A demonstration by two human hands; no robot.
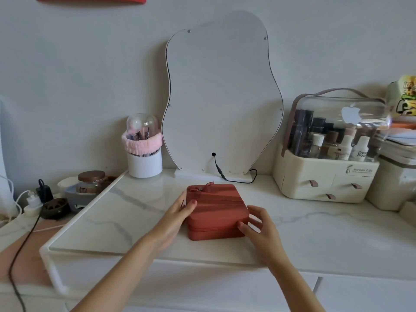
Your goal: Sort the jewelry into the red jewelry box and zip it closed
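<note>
Head view: closed red jewelry box sits mid-table before the mirror. Left hand rests relaxed fingers on its left edge; right hand, fingers spread, touches its near right corner.

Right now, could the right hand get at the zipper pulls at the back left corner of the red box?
Probably yes. The right hand rests at the red box's near right corner, and the zipper pulls lie across the lid with nothing above it. The left hand on the left side sits closer, though.

Head view, looking down (close), wide-angle
</note>
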